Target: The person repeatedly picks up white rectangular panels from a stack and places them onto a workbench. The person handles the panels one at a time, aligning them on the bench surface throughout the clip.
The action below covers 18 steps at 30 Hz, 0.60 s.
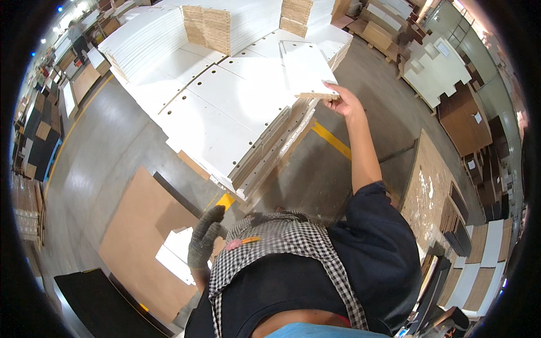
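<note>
My bare right hand [342,101] reaches out and grips the near end of a white board [307,70], thumb on top and fingers under its raw brown edge. That board lies over a large stack of white panels [225,101] with small dark holes along their edges. Down at my left side hangs my left hand [204,239] in a grey glove, its fingers stretched out and nothing in it. It is nearest to my checked apron [270,239], above a brown sheet [132,225] with a white piece [177,256] on it.
Taller piles of white panels [146,45] rise at the far side of the stack. A black panel [101,301] lies at lower left. To my right stands a worn wooden board [425,194]. More stacked panels [434,70] line the right; a person [76,39] is far left.
</note>
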Each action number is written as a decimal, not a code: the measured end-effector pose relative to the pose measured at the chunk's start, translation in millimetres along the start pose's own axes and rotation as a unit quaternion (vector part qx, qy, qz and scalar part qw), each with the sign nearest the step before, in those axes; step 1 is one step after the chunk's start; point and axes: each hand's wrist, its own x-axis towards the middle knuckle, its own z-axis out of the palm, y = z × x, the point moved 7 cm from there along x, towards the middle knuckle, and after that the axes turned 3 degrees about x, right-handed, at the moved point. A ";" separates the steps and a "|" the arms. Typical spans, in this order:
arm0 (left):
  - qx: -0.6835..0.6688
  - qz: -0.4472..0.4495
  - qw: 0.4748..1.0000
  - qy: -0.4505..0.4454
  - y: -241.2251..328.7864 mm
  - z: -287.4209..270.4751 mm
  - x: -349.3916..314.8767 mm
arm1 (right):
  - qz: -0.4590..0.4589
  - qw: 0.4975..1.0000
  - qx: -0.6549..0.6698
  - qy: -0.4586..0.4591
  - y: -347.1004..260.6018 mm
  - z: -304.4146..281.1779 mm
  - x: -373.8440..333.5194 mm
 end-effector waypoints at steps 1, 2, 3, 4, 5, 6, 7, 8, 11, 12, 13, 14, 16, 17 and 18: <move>0.006 -0.016 0.999 -0.033 4.9 3.7 -0.6 | -0.002 0.998 0.057 -0.024 8.5 -3.4 -18.8; 0.030 0.011 0.996 -0.084 14.8 11.0 2.6 | -0.013 0.996 0.090 0.006 20.5 -12.9 -39.1; -0.006 0.011 0.990 -0.143 20.9 21.0 5.4 | -0.033 0.992 0.125 0.001 28.1 -17.3 -60.1; -0.042 0.012 0.978 -0.203 26.6 32.4 9.9 | -0.043 0.989 0.139 0.038 41.4 -27.8 -85.6; -0.033 0.030 0.964 -0.262 30.7 47.1 22.7 | -0.056 0.986 0.156 -0.003 53.0 -30.2 -117.3; -0.027 0.047 0.945 -0.322 32.8 63.9 34.9 | -0.074 0.978 0.192 0.027 69.2 -39.6 -149.3; -0.055 0.015 0.938 -0.342 27.5 79.4 43.2 | -0.095 0.978 0.163 0.087 84.7 -50.6 -180.6; 0.065 -0.029 0.933 -0.352 12.4 93.0 62.2 | -0.136 0.972 0.153 0.113 101.2 -54.6 -216.4; -0.010 -0.057 0.942 -0.332 -14.2 160.7 98.6 | -0.156 0.973 0.076 0.151 141.1 -55.6 -302.6; -0.081 -0.092 0.934 -0.335 -26.7 183.5 101.7 | -0.164 0.968 0.064 0.177 157.4 -54.3 -333.2; 0.125 0.078 0.894 -0.422 -27.0 208.7 94.4 | -0.154 0.968 0.037 0.195 172.2 -53.3 -360.3; 0.395 0.307 0.740 -0.451 -33.8 234.6 79.8 | -0.137 0.965 0.016 0.222 187.4 -54.7 -387.4; 0.428 0.432 0.654 -0.451 -51.1 265.4 50.8 | -0.109 0.968 -0.032 0.222 216.5 -51.6 -442.4; 0.335 0.131 0.767 -0.531 -83.7 268.5 45.1 | -0.090 0.961 -0.043 0.258 232.0 -54.2 -461.0; 0.223 -0.093 0.835 -0.494 -106.3 267.4 31.7 | -0.067 0.954 -0.058 0.285 246.1 -57.2 -479.3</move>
